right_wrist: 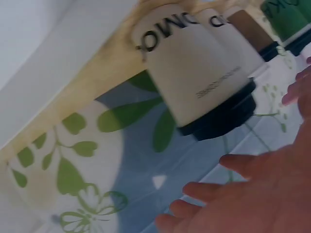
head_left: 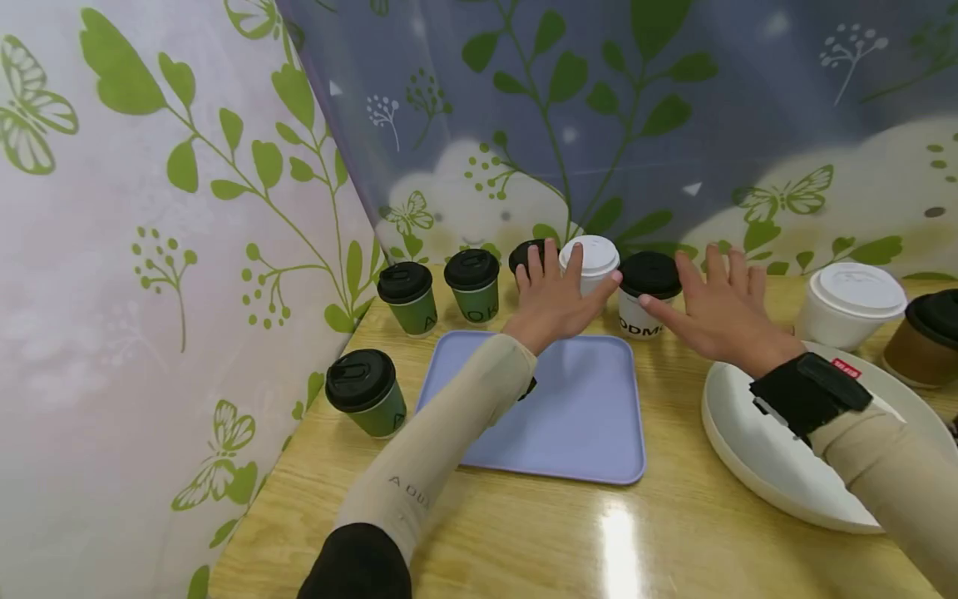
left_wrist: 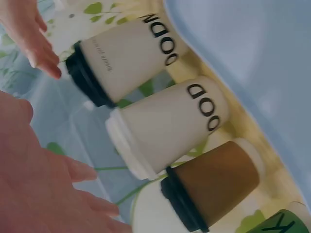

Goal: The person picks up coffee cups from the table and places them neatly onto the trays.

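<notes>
My left hand (head_left: 552,299), fingers spread, hovers in front of a brown paper cup with a black lid (left_wrist: 218,182) and a white cup with a white lid (left_wrist: 170,124). It partly covers both in the head view. To its right, my right hand (head_left: 722,312) also has its fingers spread and holds nothing. Between the two hands stands a white cup with a black lid (head_left: 645,299); in the right wrist view a gap shows between that lid and the right fingers (right_wrist: 204,191). Below the left wrist lies a lavender rectangular tray (head_left: 584,416).
Green cups with black lids stand left of the tray, one in front (head_left: 370,399) and two behind, the outer cup (head_left: 407,304) and inner cup (head_left: 473,291). A round white tray (head_left: 786,491) lies right, beside a white-lidded cup (head_left: 846,312) and a brown cup (head_left: 928,341). Patterned cloth backs the table.
</notes>
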`<state>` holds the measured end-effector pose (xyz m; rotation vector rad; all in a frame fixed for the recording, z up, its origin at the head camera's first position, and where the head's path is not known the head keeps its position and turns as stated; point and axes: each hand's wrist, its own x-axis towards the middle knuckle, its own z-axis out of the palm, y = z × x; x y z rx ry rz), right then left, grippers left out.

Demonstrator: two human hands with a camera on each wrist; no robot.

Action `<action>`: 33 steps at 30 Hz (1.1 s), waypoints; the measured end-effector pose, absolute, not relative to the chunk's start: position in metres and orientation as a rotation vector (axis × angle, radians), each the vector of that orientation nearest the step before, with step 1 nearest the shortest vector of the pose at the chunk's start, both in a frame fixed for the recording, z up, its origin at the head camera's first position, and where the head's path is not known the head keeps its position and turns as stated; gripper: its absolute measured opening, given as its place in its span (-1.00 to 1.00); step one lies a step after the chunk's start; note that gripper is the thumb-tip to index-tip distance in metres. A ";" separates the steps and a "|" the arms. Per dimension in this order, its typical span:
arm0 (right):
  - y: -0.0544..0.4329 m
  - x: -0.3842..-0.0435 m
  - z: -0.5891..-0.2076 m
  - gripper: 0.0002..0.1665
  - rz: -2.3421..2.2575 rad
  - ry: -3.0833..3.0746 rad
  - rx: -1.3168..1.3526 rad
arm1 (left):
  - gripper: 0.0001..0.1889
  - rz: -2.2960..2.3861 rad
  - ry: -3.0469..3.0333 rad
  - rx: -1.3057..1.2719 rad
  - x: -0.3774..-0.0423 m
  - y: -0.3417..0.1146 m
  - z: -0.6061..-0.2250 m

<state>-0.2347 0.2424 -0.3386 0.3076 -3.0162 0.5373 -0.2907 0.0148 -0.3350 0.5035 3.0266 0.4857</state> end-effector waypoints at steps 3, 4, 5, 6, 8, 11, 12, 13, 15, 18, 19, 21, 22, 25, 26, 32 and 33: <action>0.233 -0.229 -0.337 0.07 0.544 -2.929 0.332 | -0.07 0.590 3.027 0.495 -0.285 0.012 -0.328; 0.229 -0.227 -0.337 0.02 0.546 -2.895 0.341 | -0.07 0.638 3.023 0.494 -0.282 0.011 -0.324; 0.225 -0.225 -0.337 -0.02 0.549 -2.862 0.348 | -0.09 0.687 3.023 0.497 -0.280 0.009 -0.320; 0.222 -0.223 -0.337 -0.07 0.553 -2.829 0.359 | -0.10 0.725 3.030 0.501 -0.278 0.007 -0.316; 0.216 -0.219 -0.338 -0.17 0.538 -2.766 0.383 | -0.16 0.803 3.044 0.533 -0.274 0.003 -0.308; 0.207 -0.216 -0.340 -0.38 0.465 -2.646 0.471 | -0.33 0.907 3.103 0.606 -0.270 -0.005 -0.299; 0.204 -0.215 -0.341 -0.46 0.442 -2.605 0.506 | -0.39 0.934 3.122 0.636 -0.268 -0.007 -0.297; 0.201 -0.213 -0.343 -0.53 0.421 -2.572 0.537 | -0.45 0.960 3.134 0.667 -0.267 -0.009 -0.296; 0.195 -0.211 -0.346 -0.63 0.406 -2.524 0.599 | -0.53 1.005 3.143 0.715 -0.265 -0.011 -0.296; 0.185 -0.205 -0.350 -0.67 0.472 -2.556 0.643 | -0.58 1.043 3.130 0.750 -0.262 -0.014 -0.298; 0.182 -0.203 -0.351 -0.67 0.493 -2.587 0.642 | -0.59 1.056 3.120 0.751 -0.262 -0.015 -0.299; 0.175 -0.199 -0.353 -0.68 0.526 -2.660 0.627 | -0.61 1.069 3.111 0.739 -0.262 -0.016 -0.301; 0.172 -0.198 -0.354 -0.67 0.540 -2.707 0.610 | -0.62 1.082 3.105 0.735 -0.263 -0.017 -0.302; 0.165 -0.196 -0.359 -0.68 0.542 -2.840 0.554 | -0.63 1.119 3.093 0.697 -0.265 -0.022 -0.303; 0.163 -0.197 -0.361 -0.68 0.541 -2.880 0.540 | -0.63 1.129 3.092 0.683 -0.266 -0.024 -0.302; 0.161 -0.200 -0.371 -0.73 0.520 -3.057 0.485 | -0.63 1.143 3.085 0.618 -0.275 -0.033 -0.302; 0.161 -0.200 -0.373 -0.74 0.510 -3.073 0.476 | -0.62 1.139 3.084 0.603 -0.277 -0.034 -0.303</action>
